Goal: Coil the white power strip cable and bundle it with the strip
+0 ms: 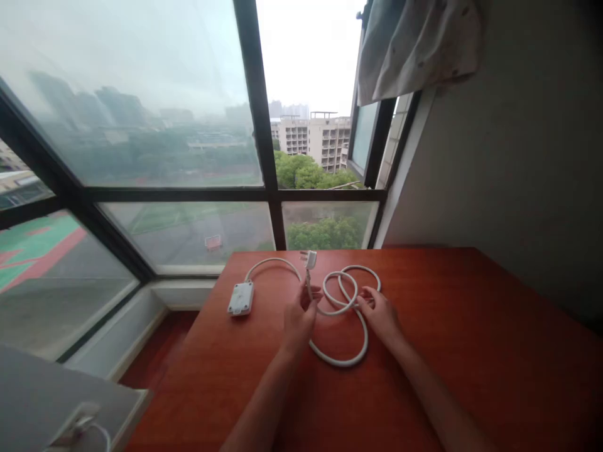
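A white power strip (240, 297) lies near the left edge of a red-brown wooden table (471, 351). Its white cable (351, 289) runs in loose loops across the tabletop and ends in a white plug (310, 258) that points up and away from me. My left hand (299, 319) is closed in a pinch on the cable just below the plug. My right hand (380, 312) rests on the coiled loops, with its fingers curled on the cable at their right side.
The table stands against a large window with dark frames (264, 125). A grey wall (518, 157) rises on the right and a curtain (414, 44) hangs above. A grey surface with a white device (75, 424) sits at the lower left.
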`<state>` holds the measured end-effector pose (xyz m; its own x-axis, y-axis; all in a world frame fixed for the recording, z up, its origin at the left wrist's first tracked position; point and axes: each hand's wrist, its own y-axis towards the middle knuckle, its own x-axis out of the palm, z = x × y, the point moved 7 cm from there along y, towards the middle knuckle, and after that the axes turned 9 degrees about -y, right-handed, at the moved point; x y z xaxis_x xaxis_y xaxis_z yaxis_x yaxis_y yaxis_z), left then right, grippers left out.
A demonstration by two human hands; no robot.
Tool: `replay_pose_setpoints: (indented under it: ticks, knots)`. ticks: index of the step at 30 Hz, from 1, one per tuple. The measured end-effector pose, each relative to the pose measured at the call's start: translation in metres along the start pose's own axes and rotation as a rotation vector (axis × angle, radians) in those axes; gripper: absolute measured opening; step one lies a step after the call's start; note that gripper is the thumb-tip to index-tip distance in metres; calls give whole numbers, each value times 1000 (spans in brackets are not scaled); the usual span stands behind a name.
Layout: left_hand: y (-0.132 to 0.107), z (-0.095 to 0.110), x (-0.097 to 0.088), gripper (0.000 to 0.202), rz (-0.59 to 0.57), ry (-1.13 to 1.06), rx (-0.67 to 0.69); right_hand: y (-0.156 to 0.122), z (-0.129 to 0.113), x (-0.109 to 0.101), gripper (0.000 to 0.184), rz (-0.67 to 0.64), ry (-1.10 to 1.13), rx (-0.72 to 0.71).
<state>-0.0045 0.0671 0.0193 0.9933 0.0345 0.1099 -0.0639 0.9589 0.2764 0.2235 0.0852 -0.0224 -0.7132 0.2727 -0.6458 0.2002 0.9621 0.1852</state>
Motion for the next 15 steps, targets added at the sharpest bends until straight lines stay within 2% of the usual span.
replay_pose_setpoints:
  ticks: [3, 7, 11, 15]
  knots:
    - [2, -13, -5, 24, 38, 25, -67, 10, -4, 3, 37, -50, -107, -13]
    - [3, -18, -8, 18, 45, 94, -97, 20, -13, 10, 36, -72, -127, -26]
    - [0, -24, -4, 10, -1, 210, -118, 15, -14, 8, 44, 23, 61, 3]
    - [-6, -19, 5, 21, -38, 362, -12, 7, -11, 8, 53, -60, 370, 57]
